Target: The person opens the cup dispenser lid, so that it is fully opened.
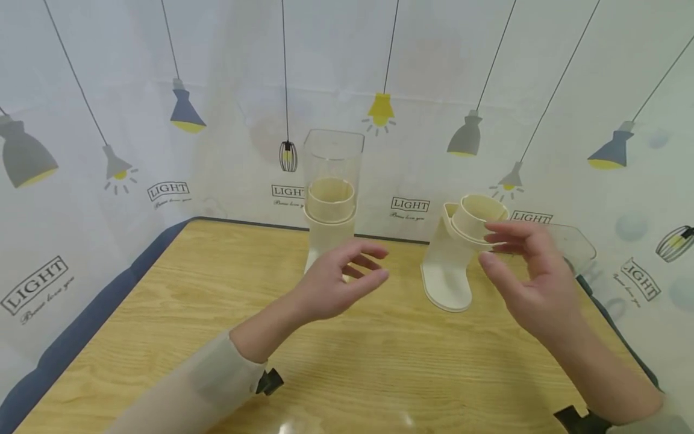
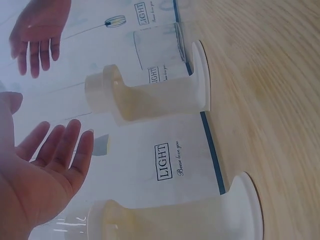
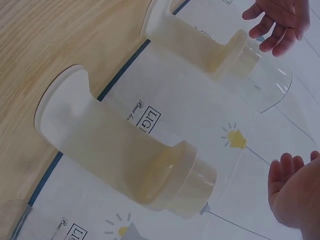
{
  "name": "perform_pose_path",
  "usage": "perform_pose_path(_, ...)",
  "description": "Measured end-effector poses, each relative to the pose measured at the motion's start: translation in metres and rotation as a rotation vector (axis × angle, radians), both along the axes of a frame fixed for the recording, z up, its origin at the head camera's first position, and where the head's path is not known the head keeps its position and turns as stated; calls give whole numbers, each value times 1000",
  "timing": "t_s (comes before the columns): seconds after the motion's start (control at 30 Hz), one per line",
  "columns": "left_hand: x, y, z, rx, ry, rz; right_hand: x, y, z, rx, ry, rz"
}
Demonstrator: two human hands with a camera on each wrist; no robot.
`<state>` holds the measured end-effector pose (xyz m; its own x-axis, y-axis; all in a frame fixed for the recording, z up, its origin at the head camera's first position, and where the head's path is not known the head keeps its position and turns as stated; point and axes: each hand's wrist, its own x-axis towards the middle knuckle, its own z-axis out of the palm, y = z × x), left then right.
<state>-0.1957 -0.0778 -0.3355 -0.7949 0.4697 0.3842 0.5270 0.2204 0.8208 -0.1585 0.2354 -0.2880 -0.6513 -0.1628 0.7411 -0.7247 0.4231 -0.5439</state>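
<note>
Two cream plastic stands with rounded feet and ring-shaped tops stand upright at the table's far side. On the left stand (image 1: 332,235) sits a clear container (image 1: 333,144) around its ring. The right stand (image 1: 450,265) has a bare ring on top. My left hand (image 1: 347,280) hovers in front of the left stand, fingers loosely bent and holding nothing. Near the right stand's ring is my right hand (image 1: 537,277), relaxed; the right wrist view shows a gap between this hand (image 3: 297,195) and the stand (image 3: 115,145).
Another clear container (image 1: 572,244) is on the table right of the right stand, partly hidden by my right hand. The wooden table (image 1: 347,374) has a dark edge along the back. A white curtain (image 1: 238,120) printed with lamps hangs behind it.
</note>
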Motion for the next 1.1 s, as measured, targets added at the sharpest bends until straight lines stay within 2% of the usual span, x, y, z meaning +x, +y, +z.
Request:
perform_pose_path(0.13, 4, -14, 0, 14, 24, 23, -3, -14, 0, 41, -7, 11)
perform_pose_path(0.37, 7, -44, 4, 29, 64, 95, -11, -42, 8, 133, -86, -6)
perform_pose_path(0.47, 7, -58, 8, 30, 64, 141, -20, -55, 12, 161, -96, 7)
perform_pose_path(0.57, 3, -72, 11, 22, 50, 190, -32, -68, 16, 166, -66, 39)
perform_pose_path(0.73, -14, -93, 12, 10, 40, 260, -54, -86, 26, 189, -59, 38)
perform_pose_path(0.97, -54, -110, 10, 14, -17, 307, -83, -109, 39, 202, -165, 45)
perform_pose_path(1.1, -76, -115, 8, 2, -61, 315, -100, -124, 45, 264, -129, 28)
